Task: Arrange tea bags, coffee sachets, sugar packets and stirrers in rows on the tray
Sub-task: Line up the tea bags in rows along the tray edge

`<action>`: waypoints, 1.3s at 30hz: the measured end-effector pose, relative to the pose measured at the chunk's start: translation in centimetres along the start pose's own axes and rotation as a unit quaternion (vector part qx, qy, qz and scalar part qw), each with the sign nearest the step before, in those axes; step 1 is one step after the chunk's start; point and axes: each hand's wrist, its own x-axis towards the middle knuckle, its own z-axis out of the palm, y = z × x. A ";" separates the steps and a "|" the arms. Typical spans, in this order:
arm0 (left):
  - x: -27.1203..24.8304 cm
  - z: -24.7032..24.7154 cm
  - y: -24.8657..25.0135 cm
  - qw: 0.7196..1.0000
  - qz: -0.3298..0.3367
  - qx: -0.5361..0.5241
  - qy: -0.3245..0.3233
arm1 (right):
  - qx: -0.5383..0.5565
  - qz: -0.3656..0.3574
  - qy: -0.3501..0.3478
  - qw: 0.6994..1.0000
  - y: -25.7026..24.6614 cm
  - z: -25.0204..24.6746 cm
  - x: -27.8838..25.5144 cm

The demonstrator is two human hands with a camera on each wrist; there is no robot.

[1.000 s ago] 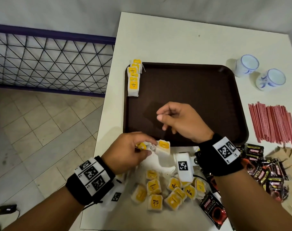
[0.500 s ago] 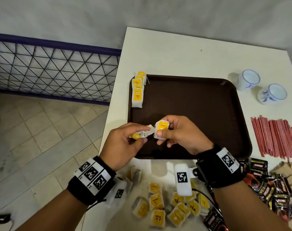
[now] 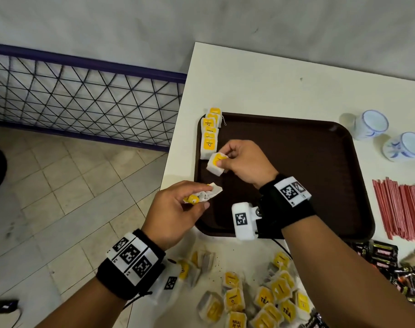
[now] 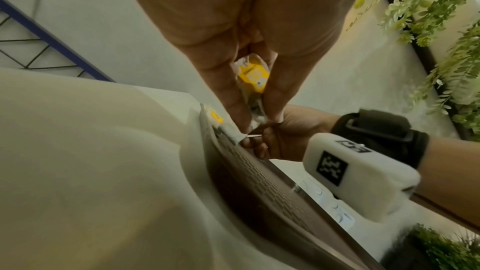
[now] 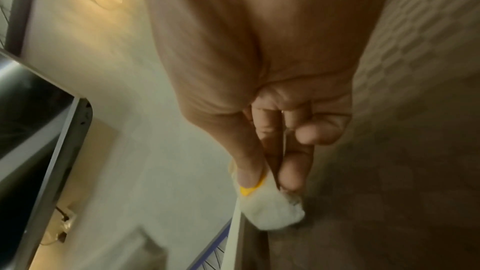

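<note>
Fingers (image 3: 222,162) of right hand (image 3: 245,163) pinch tea bag (image 3: 215,165) over tray (image 3: 296,176).

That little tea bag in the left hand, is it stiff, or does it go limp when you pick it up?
Probably limp: the tea bag looks crumpled between the left hand's fingertips. Likely very light, since a fingertip pinch holds it. Possibly fragile: dark specks lie on the table near the loose pile.

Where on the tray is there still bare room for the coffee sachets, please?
Most of the brown tray is bare, from the right hand to its right rim. Only the left edge is crowded, with a tea bag row; the table's near edge holds loose tea bags.
</note>
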 end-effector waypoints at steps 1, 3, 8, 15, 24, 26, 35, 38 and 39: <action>0.0 -0.1 -0.1 1.000 -0.003 -0.003 0.000 | -0.002 -0.002 -0.011 1.000 -0.1 0.2 0.5; 0.1 -0.2 -0.4 1.000 -0.009 -0.012 0.001 | -0.012 -0.002 -0.033 0.999 -0.4 0.7 1.4; 0.1 -0.3 -1.0 1.000 -0.010 -0.012 0.005 | -0.023 0.017 -0.035 0.999 -0.7 1.3 2.8; 0.4 -0.2 -1.3 1.000 -0.021 -0.020 0.003 | -0.022 0.033 0.017 0.999 -0.9 1.7 3.4; 0.9 -0.5 -1.1 0.999 -0.030 -0.016 0.004 | -0.009 0.053 0.029 0.998 -1.6 1.2 2.9; 1.0 -0.6 -0.9 0.999 -0.031 -0.016 0.007 | -0.011 0.040 0.048 0.998 -1.9 0.3 1.4; 1.2 -0.2 -0.9 0.997 -0.074 -0.033 0.011 | 0.106 0.005 -0.104 0.989 -0.6 -0.1 -4.8; 1.1 -0.1 -1.0 0.997 -0.075 -0.030 0.007 | 0.114 -0.018 -0.123 0.986 -0.4 0.5 -5.3; 1.1 -0.1 -0.9 0.997 -0.075 -0.034 0.007 | 0.117 -0.021 -0.124 0.985 -0.3 0.6 -5.2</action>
